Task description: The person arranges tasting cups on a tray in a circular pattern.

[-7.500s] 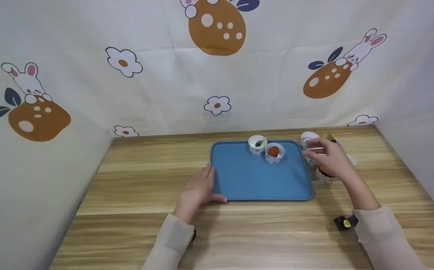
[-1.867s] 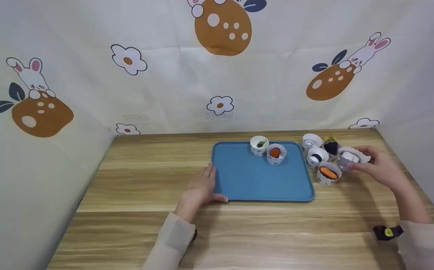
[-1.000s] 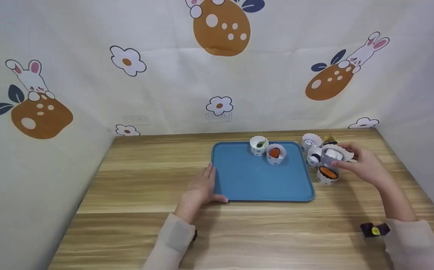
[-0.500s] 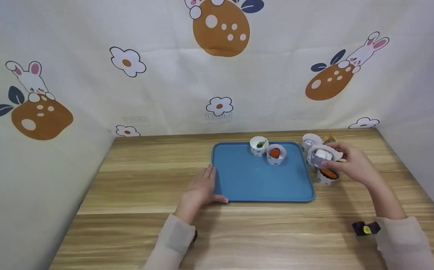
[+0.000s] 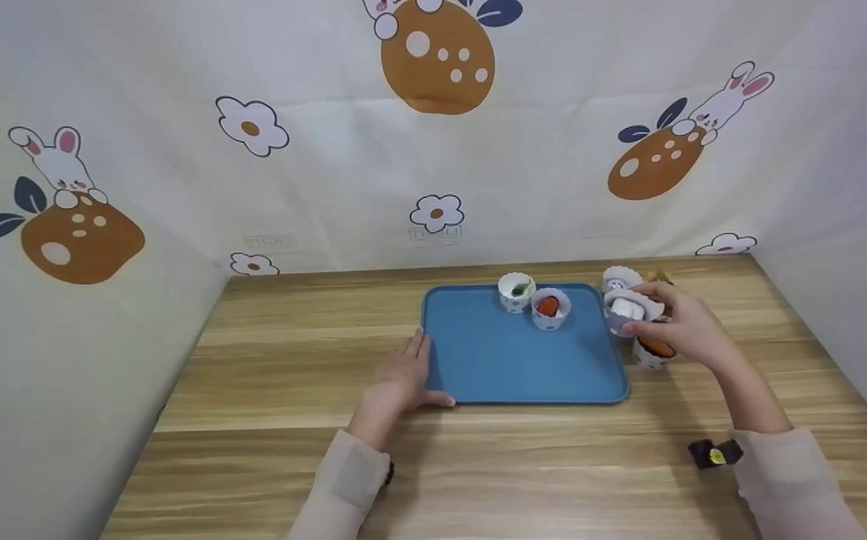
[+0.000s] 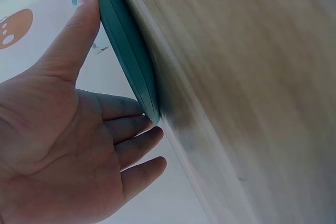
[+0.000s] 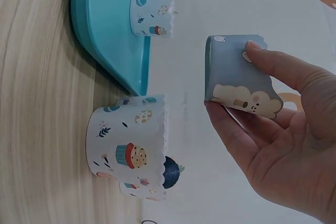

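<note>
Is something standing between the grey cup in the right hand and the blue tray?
Nothing visible does. The right hand holds the grey cup in the air by the right edge of the tray, apparently above the cups standing beside the tray. Two white cups stand farther in, on the tray's far side.

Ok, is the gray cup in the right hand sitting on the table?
No, the right wrist view shows the right hand holding the gray cup clear of the table.

Both long sleeves (image 5: 342,480) are plain beige, and a black, yellow-centred wrist camera (image 5: 715,454) sits beside the right cuff (image 5: 771,454).
</note>
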Tool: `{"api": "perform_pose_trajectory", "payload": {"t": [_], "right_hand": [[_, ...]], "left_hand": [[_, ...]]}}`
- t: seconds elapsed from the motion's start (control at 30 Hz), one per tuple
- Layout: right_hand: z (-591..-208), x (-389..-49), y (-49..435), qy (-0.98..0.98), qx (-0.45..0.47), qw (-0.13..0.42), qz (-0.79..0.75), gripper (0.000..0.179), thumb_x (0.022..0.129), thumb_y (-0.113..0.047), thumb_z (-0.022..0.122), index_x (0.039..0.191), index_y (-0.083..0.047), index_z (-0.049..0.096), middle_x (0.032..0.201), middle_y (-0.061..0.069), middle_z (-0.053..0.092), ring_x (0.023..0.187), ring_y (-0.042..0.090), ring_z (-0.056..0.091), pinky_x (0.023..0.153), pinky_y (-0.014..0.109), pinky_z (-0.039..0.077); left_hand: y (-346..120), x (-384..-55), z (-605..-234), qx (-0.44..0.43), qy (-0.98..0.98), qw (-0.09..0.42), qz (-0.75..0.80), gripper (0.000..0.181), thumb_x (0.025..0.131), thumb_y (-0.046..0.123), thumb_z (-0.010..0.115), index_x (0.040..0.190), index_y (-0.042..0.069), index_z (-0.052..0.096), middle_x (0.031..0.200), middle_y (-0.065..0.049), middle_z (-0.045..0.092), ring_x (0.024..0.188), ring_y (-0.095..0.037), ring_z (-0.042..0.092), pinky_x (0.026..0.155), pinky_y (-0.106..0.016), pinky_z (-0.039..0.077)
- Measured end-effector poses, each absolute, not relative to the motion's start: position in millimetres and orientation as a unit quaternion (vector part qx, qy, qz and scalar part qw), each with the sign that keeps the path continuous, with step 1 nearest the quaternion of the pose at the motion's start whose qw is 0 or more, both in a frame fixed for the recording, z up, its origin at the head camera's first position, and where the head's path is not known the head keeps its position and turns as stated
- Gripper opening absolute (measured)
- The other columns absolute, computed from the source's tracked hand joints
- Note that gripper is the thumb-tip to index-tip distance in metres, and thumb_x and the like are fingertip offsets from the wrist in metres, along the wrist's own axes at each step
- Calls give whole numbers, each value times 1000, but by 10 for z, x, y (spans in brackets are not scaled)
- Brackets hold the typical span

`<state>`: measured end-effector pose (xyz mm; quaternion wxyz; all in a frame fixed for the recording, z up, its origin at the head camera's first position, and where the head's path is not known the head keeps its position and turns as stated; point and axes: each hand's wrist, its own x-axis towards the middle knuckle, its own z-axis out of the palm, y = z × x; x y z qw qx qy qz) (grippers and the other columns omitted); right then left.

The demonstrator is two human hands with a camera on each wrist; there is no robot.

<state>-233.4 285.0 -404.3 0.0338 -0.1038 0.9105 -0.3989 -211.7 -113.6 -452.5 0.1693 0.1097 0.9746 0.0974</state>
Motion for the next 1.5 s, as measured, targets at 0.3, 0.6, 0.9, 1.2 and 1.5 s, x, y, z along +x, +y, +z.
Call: {"api": "perform_pose_trajectory", "payload": {"t": [0.3, 0.6, 0.9, 1.2, 1.5], "right_hand": [[-4066, -2370, 2765, 910, -117, 29, -397, 62, 88, -25, 77, 136, 6, 51, 128, 28, 59, 107, 35, 60, 77, 11, 47], [-4113, -2380, 2687, 914, -118, 23, -387, 61, 87, -25, 78, 135, 3, 53, 128, 27, 60, 106, 35, 60, 82, 24, 51], [-4148, -2386, 2611, 914, -112, 38, -389, 64, 87, -30, 78, 136, 2, 52, 125, 25, 60, 103, 31, 54, 80, 27, 48], [-4199, -2404, 2536, 907, -128, 29, -401, 57, 86, -26, 79, 131, 1, 56, 124, 23, 62, 106, 32, 58, 86, 31, 50], [-4297, -2449, 2451, 906, -141, 16, -399, 53, 84, -21, 81, 128, 2, 59, 123, 21, 65, 108, 30, 59, 92, 35, 49]], "left_hand": [[-1136, -2119, -4528, 111, 975, 167, 96, 114, 79, 54, 79, 157, -3, 20, 167, -20, 14, 154, -33, 20, 125, -46, 24], [-1145, -2105, -4521, 113, 974, 162, 112, 115, 77, 54, 80, 156, -4, 21, 166, -20, 15, 154, -34, 22, 125, -45, 26], [-1143, -2100, -4520, 112, 973, 162, 122, 115, 77, 53, 81, 157, -4, 20, 167, -20, 15, 153, -35, 23, 124, -45, 27], [-1147, -2105, -4528, 109, 973, 162, 126, 114, 77, 51, 81, 156, -5, 20, 166, -21, 16, 153, -34, 22, 124, -45, 26], [-1133, -2112, -4512, 108, 973, 169, 112, 114, 78, 52, 80, 157, -4, 19, 167, -20, 14, 154, -33, 21, 125, -44, 24]]}}
